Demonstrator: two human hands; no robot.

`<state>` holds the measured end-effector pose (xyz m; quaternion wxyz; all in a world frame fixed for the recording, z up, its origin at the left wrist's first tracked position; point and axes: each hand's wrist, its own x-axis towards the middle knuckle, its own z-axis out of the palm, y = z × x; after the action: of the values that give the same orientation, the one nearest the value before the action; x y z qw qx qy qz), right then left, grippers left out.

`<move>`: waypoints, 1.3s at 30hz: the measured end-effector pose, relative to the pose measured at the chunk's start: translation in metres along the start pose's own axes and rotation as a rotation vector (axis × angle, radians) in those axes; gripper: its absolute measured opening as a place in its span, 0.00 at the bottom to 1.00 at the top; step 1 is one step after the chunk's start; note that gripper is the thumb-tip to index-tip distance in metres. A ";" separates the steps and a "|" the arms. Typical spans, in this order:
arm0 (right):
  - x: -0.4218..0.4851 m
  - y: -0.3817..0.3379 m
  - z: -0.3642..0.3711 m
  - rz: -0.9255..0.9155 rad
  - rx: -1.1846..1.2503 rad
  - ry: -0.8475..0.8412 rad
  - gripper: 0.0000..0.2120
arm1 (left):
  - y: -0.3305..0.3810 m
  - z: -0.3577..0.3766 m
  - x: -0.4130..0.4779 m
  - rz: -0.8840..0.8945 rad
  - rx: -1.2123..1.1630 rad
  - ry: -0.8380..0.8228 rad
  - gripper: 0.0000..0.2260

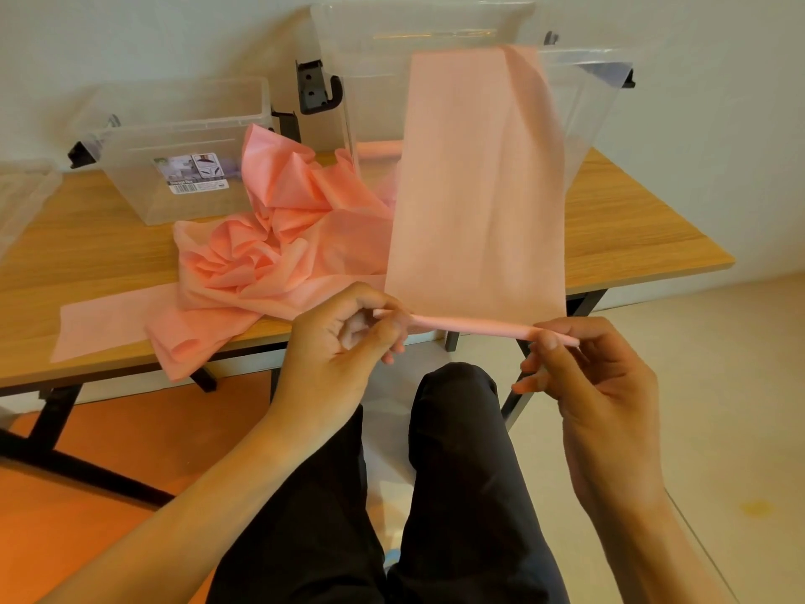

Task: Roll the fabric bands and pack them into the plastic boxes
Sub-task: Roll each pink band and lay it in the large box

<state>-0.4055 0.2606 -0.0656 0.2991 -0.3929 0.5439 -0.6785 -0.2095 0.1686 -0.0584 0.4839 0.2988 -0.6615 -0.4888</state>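
Observation:
A pink fabric band stretches from the table toward me, its near end wound into a thin roll. My left hand pinches the roll's left end and my right hand pinches its right end, both held in the air in front of the table edge. A crumpled heap of more pink bands lies on the wooden table. Behind the heap stands a clear plastic box with a label. A larger clear plastic box stands at the back, partly hidden by the held band.
A flat pink band lies along the table's front left edge. Another clear container shows at the far left. A rolled pink band shows inside the large box. My dark-trousered legs are below my hands, with the table's black legs beside them.

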 end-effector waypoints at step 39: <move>0.010 -0.003 0.001 0.058 0.044 0.043 0.12 | 0.006 0.017 0.009 -0.036 -0.064 0.006 0.08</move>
<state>-0.4097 0.2521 -0.0599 0.3153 -0.3555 0.5465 -0.6896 -0.2286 0.1687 -0.0504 0.4865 0.2964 -0.6385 -0.5174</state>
